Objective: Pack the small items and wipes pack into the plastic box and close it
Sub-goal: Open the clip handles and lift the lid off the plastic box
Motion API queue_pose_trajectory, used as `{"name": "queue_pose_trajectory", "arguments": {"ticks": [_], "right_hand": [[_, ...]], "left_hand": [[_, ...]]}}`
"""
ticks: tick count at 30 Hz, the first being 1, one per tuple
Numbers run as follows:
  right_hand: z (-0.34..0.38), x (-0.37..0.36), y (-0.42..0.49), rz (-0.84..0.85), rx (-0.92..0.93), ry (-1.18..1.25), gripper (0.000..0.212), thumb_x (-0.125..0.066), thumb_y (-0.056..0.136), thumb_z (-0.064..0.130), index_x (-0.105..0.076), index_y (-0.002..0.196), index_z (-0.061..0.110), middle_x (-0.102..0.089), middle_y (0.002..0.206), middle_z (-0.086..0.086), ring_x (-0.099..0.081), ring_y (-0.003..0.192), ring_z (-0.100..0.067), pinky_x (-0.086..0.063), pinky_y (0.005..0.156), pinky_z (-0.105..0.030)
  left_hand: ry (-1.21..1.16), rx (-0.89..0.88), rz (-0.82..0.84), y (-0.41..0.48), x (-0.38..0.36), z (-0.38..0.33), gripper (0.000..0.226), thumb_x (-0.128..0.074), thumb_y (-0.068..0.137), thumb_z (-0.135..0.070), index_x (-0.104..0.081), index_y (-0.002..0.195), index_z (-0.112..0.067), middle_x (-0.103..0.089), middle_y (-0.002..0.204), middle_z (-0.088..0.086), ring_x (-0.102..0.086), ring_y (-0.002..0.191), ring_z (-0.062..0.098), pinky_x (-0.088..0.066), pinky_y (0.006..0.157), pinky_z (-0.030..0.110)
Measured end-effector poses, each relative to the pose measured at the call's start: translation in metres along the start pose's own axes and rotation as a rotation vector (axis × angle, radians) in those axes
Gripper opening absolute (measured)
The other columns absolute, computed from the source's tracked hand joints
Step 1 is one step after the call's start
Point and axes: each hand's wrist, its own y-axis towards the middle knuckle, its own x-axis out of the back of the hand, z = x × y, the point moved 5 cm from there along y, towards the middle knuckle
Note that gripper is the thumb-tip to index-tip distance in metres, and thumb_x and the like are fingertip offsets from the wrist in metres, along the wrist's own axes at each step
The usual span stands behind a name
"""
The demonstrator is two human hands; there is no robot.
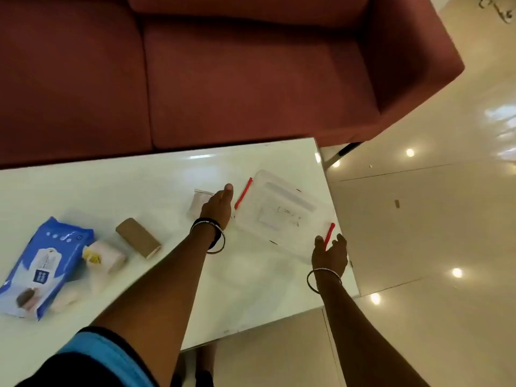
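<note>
On the white tabletop [139,185] the clear plastic box [279,213] sits lid-on near the right edge. The blue wipes pack [42,263] lies far left, with a pale roll [106,256] and a brown block [138,237] beside it. The left hand [217,205] is against the box's left side, its fingers hidden, so I cannot tell its grip; the right hand [331,254] is spread loosely around the near red latch [329,233].

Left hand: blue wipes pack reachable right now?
Probably yes: the blue plastic wipes pack lies uncovered on the white table; a low brown cardboard block and white packet lie between it and the left hand.
</note>
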Motion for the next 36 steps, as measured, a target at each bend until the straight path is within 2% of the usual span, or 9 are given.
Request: {"name": "queue_pose_trajectory", "arguments": {"ticks": [4, 8, 10, 12, 18, 22, 29, 32, 36], "right_hand": [[-0.015, -0.011, 0.016, 0.093, -0.098, 0.099, 0.036, -0.056, 0.093, 0.036, -0.063, 0.113, 0.006, -0.068, 0.109, -0.016, -0.062, 0.105, -0.038, -0.047, 0.095, -0.045], [-0.024, -0.011, 0.015, 0.063, -0.121, 0.213, 0.020, -0.058, 0.091, 0.035, -0.064, 0.092, 0.016, -0.070, 0.096, -0.012, -0.064, 0.091, -0.033, -0.049, 0.086, -0.040], [-0.033, -0.007, 0.009, 0.044, -0.137, 0.240, 0.023, -0.060, 0.090, 0.036, -0.067, 0.095, 0.014, -0.070, 0.094, -0.009, -0.065, 0.094, -0.033, -0.050, 0.088, -0.042], [-0.043, 0.000, -0.003, 0.028, -0.154, 0.287, 0.027, -0.062, 0.088, 0.036, -0.070, 0.103, 0.015, -0.071, 0.097, -0.008, -0.066, 0.098, -0.031, -0.051, 0.095, -0.047], [-0.069, 0.017, -0.061, 0.073, -0.098, 0.408, 0.004, -0.067, 0.088, 0.032, -0.070, 0.091, 0.032, -0.072, 0.104, -0.002, -0.068, 0.104, -0.028, -0.052, 0.097, -0.052], [-0.080, 0.013, -0.103, 0.125, -0.056, 0.415, 0.009, -0.069, 0.088, 0.032, -0.072, 0.089, 0.040, -0.074, 0.105, -0.003, -0.070, 0.098, -0.021, -0.054, 0.091, -0.043], [-0.070, -0.036, -0.142, 0.306, 0.054, 0.332, 0.011, -0.067, 0.090, 0.031, -0.071, 0.099, 0.036, -0.073, 0.101, 0.006, -0.068, 0.102, -0.025, -0.053, 0.094, -0.051], [-0.059, -0.059, -0.151, 0.368, 0.129, 0.283, 0.018, -0.067, 0.090, 0.033, -0.070, 0.107, 0.028, -0.073, 0.097, 0.006, -0.069, 0.096, -0.020, -0.055, 0.087, -0.042], [-0.045, -0.081, -0.156, 0.407, 0.198, 0.229, 0.023, -0.065, 0.091, 0.034, -0.070, 0.111, 0.024, -0.073, 0.095, 0.007, -0.067, 0.090, -0.014, -0.051, 0.081, -0.031]], "left_hand": [[-0.082, 0.001, 0.025, 0.004, -0.008, 0.003, 0.060, -0.027, 0.096, -0.057, -0.070, 0.111, -0.018, -0.070, 0.115, 0.011, -0.062, 0.108, 0.031, -0.042, 0.104, 0.045], [-0.217, 0.035, 0.018, -0.002, -0.010, 0.013, 0.044, -0.039, 0.095, -0.052, -0.072, 0.097, -0.023, -0.072, 0.109, 0.009, -0.065, 0.101, 0.030, -0.048, 0.098, 0.049], [-0.277, 0.062, 0.047, -0.011, -0.009, 0.021, 0.039, -0.041, 0.095, -0.050, -0.071, 0.090, -0.025, -0.072, 0.107, 0.008, -0.067, 0.096, 0.027, -0.053, 0.092, 0.046], [-0.303, 0.074, 0.073, -0.024, -0.007, 0.030, 0.040, -0.042, 0.096, -0.047, -0.072, 0.097, -0.021, -0.073, 0.104, 0.007, -0.069, 0.095, 0.025, -0.053, 0.085, 0.042], [-0.375, 0.087, 0.040, -0.089, 0.019, 0.072, 0.039, -0.046, 0.097, -0.040, -0.073, 0.104, -0.013, -0.076, 0.101, 0.005, -0.071, 0.096, 0.016, -0.056, 0.077, 0.036], [-0.413, 0.125, -0.046, -0.126, 0.045, 0.110, 0.033, -0.049, 0.097, -0.034, -0.075, 0.098, -0.013, -0.076, 0.094, 0.007, -0.071, 0.092, 0.019, -0.056, 0.078, 0.039], [-0.397, 0.126, -0.253, -0.160, 0.097, 0.175, 0.018, -0.054, 0.093, -0.014, -0.072, 0.092, -0.011, -0.073, 0.084, 0.010, -0.070, 0.086, 0.030, -0.058, 0.075, 0.037], [-0.291, 0.106, -0.319, -0.165, 0.112, 0.195, 0.012, -0.060, 0.092, -0.022, -0.069, 0.095, -0.016, -0.072, 0.077, 0.006, -0.071, 0.077, 0.023, -0.060, 0.076, 0.042], [-0.166, 0.099, -0.397, -0.166, 0.125, 0.212, 0.022, -0.064, 0.087, -0.041, -0.067, 0.099, -0.022, -0.069, 0.068, 0.000, -0.070, 0.070, 0.014, -0.060, 0.073, 0.042]]}}
